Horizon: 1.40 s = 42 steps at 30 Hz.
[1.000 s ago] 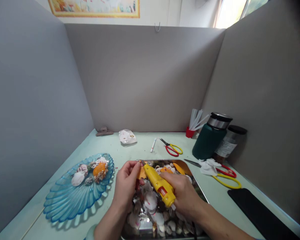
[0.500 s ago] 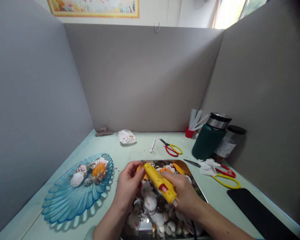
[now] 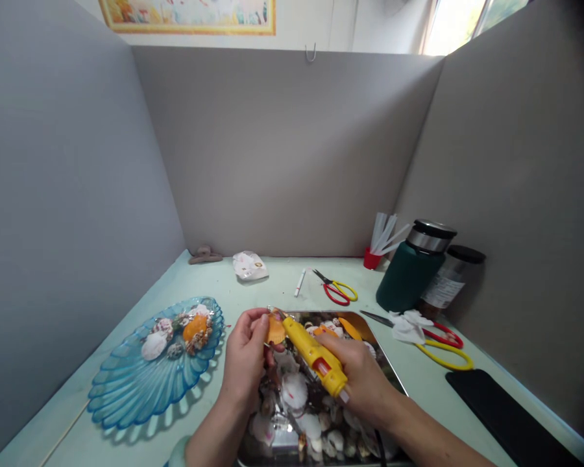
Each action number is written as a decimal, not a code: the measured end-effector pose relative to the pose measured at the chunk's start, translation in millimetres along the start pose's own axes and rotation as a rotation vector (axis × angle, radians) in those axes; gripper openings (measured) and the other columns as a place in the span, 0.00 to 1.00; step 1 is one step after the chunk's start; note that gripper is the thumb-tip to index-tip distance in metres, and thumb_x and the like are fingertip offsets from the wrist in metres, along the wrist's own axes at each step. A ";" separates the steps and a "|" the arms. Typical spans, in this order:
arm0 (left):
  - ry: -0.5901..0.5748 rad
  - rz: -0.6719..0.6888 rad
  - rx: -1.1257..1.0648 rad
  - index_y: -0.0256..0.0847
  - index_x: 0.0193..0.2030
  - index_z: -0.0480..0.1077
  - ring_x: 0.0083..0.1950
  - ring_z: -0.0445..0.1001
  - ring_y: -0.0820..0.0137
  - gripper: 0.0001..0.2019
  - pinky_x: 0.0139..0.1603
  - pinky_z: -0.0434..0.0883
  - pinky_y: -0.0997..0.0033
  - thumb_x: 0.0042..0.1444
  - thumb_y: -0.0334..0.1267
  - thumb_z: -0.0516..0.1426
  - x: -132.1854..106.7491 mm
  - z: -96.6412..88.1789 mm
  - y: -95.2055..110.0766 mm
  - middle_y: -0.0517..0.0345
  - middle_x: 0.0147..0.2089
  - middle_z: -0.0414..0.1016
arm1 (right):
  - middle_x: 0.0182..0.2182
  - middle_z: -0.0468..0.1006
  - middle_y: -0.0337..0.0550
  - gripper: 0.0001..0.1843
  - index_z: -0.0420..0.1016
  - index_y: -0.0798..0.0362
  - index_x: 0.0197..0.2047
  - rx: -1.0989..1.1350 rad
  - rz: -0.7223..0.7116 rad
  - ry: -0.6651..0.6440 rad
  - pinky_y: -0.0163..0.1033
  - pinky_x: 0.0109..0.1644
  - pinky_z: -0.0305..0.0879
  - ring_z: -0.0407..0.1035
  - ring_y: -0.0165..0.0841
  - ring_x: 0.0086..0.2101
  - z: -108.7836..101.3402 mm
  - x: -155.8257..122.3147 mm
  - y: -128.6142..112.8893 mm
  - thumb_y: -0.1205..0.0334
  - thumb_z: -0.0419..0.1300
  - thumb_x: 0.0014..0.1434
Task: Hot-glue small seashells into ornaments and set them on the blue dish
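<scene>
My right hand (image 3: 357,366) is closed round a yellow hot glue gun (image 3: 314,353), its nozzle pointing up and to the left. Between the thumb and fingers of my left hand (image 3: 247,344) is an orange scallop shell (image 3: 276,329), close against the nozzle; whether the two touch I cannot tell. Both hands are over a metal tray (image 3: 394,373) of white, orange and brown seashells (image 3: 294,392). To the left stands a blue shell-shaped glass dish (image 3: 141,395), with several shells and an orange one (image 3: 194,327) grouped at its far end.
Red-and-yellow scissors (image 3: 338,292) lie behind the tray beside a white marker (image 3: 300,283). A crumpled packet (image 3: 250,266) is farther back. On the right are larger scissors (image 3: 448,357) under tissue (image 3: 411,325), a green bottle (image 3: 411,272), a jar (image 3: 450,282), glue sticks (image 3: 383,233) and a black phone (image 3: 506,415).
The left hand's fingers have shifted so more of the orange shell shows at the nozzle. The whole view has slid slightly; the glue gun stays in my right hand.
</scene>
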State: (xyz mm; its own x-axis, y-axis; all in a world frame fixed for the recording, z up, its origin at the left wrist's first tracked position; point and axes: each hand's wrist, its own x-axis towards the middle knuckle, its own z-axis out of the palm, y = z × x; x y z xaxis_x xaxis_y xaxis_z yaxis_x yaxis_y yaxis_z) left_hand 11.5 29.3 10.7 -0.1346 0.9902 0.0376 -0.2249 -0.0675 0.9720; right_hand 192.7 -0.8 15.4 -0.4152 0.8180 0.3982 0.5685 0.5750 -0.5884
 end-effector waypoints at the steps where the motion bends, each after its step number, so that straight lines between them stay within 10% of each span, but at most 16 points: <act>1: -0.002 -0.003 -0.005 0.41 0.40 0.65 0.18 0.71 0.77 0.15 0.12 0.59 0.81 0.50 0.47 0.59 -0.7 0.3 0.6 0.61 0.34 0.75 | 0.25 0.70 0.37 0.07 0.62 0.51 0.30 0.002 0.000 -0.002 0.35 0.29 0.54 0.62 0.30 0.25 -0.2 -0.1 0.0 0.60 0.52 0.60; 42: -0.039 -0.024 -0.006 0.38 0.42 0.63 0.24 0.76 0.72 0.16 0.21 0.71 0.76 0.49 0.41 0.60 -1.6 2.1 3.4 0.55 0.37 0.78 | 0.24 0.70 0.38 0.05 0.63 0.51 0.30 -0.020 -0.006 0.041 0.34 0.28 0.54 0.63 0.31 0.24 1.3 2.2 0.5 0.63 0.53 0.58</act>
State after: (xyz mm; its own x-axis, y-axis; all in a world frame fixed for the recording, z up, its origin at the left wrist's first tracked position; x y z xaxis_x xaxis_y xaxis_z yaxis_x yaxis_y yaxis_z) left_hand 12.9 27.8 14.5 -0.0908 0.9956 0.0232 -0.2333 -0.0439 0.9714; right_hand 191.1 1.3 15.0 -0.3889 0.8145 0.4306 0.5807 0.5796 -0.5717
